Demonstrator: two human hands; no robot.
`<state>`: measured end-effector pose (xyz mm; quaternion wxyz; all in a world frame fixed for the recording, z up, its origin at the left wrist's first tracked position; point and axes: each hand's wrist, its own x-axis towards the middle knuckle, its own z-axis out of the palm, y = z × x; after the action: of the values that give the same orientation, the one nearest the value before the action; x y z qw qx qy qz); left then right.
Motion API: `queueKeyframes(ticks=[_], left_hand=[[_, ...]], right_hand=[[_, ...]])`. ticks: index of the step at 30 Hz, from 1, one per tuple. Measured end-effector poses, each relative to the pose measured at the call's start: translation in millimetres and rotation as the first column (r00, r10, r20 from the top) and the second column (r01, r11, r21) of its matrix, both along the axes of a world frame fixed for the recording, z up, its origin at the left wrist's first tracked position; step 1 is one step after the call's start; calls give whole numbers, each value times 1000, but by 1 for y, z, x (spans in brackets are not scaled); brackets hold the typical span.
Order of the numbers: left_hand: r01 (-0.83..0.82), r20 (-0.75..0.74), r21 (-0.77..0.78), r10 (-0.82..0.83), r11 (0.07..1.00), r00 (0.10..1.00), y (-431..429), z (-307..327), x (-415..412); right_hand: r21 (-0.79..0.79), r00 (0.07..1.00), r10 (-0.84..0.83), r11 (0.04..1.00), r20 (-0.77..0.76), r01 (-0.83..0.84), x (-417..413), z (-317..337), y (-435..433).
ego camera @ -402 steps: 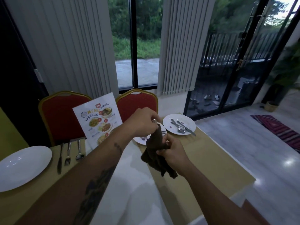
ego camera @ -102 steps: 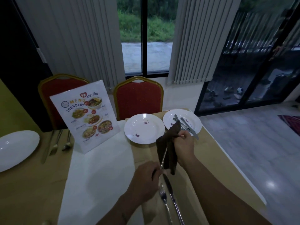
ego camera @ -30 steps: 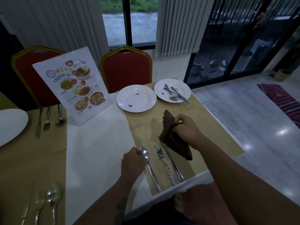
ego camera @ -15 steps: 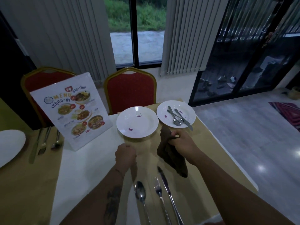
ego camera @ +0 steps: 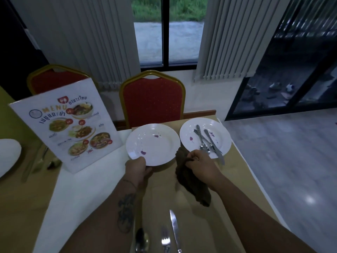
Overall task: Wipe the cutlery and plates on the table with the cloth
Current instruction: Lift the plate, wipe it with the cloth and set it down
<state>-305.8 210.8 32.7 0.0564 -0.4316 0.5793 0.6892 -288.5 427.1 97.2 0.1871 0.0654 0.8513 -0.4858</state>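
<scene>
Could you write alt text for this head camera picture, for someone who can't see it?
A person's left hand holds the near rim of a stained white plate while the right hand grips a dark cloth beside it. A second plate on the right carries cutlery; a spoon, fork and knife lie nearer, and a menu card stands at left.

Bare table [ego camera: 228, 189] open in the middle, hemmed on three sides.
Menu [ego camera: 73, 128] blocks the left; left plate [ego camera: 155, 152] and right plate [ego camera: 187, 132] sit side by side ahead; spoon [ego camera: 141, 240], fork [ego camera: 165, 240], knife [ego camera: 174, 229] line the near edge.
</scene>
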Motion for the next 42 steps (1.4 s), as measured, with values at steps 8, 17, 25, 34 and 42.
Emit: queueKeyframes(ticks=[8,17,25,34,42], left_hand=[[-22,-97,360,60,933,993,-24,25,48],[484,-373,240,-381,842,846,-68,69,104],[647,-500,186,-496,739,710,-86,112,153],[742,-480,45,-637,668,603,-68,141,170],[711,-531,59,-581,701,617,-75,148,180]], right_hand=[[175,984,38,985,-174,-8,4,32,-20],[223,881,290,950,-375,-217,66,58,-104],[627,881,386,767,-274,-140,111,36,-94],[306,797,347,928,-494,-214,133,60,-111],[546,789,457,816,-409,-189,140,63,-65]])
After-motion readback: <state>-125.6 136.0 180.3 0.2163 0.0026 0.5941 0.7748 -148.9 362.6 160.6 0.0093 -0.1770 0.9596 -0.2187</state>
